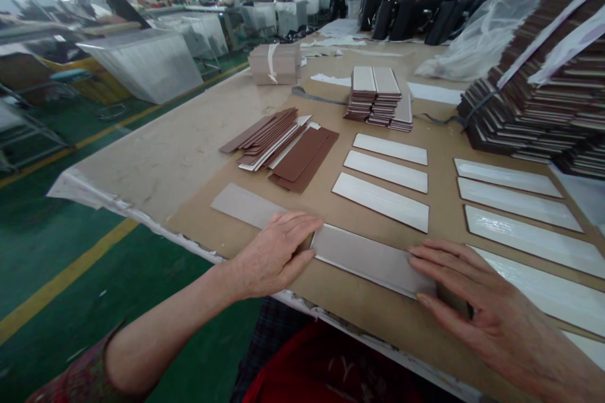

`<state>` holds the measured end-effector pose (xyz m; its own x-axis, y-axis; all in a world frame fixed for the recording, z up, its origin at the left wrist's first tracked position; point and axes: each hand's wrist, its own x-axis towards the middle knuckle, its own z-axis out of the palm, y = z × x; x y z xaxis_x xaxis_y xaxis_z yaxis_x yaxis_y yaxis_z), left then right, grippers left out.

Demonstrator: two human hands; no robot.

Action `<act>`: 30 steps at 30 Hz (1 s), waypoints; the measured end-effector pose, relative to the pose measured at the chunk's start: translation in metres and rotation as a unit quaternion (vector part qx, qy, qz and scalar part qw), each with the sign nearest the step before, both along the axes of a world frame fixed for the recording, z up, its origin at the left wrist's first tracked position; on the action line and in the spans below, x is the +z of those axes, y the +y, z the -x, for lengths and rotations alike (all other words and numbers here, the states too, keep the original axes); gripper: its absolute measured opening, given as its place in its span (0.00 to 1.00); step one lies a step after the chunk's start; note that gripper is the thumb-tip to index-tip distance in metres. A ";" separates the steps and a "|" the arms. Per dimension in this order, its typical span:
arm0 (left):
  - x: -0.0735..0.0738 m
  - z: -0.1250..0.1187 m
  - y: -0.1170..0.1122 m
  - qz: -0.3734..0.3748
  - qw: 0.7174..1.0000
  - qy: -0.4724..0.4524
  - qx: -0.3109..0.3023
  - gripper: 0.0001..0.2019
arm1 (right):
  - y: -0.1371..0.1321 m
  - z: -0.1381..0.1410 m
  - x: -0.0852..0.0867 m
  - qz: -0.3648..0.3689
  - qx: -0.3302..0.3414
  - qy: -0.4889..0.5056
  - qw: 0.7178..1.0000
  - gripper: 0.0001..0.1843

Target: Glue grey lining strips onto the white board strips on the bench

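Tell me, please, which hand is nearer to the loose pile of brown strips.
Left. The left hand is just below the brown strips in the picture, at the left end of a grey strip; the right hand is farther off, at that strip's right end.

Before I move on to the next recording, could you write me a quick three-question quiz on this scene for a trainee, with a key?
1. True or false: the left hand is at one end of the grey panel and the right hand is at the other.
2. What is wrapped around the pale bundle beyond the brown strips? A) a red rope; B) a white band; C) a metal chain.
3. How many white panels lie in the column just right of the brown strips?

Key: 1. True. 2. B. 3. Three.
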<state>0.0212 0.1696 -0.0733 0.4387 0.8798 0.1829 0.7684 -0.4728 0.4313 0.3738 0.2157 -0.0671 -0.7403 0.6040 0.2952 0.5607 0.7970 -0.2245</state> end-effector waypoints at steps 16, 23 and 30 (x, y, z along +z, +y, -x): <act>0.001 -0.003 0.000 -0.012 0.999 0.032 -0.006 0.17 | -0.001 0.004 0.003 0.016 0.006 -0.015 1.000 0.19; -0.004 -0.002 0.001 -0.016 0.999 0.035 -0.004 0.17 | -0.007 0.005 0.009 0.036 0.003 -0.041 0.998 0.20; -0.004 -0.003 0.001 -0.026 0.999 0.040 -0.005 0.16 | -0.011 0.008 0.006 0.041 -0.013 -0.026 0.999 0.22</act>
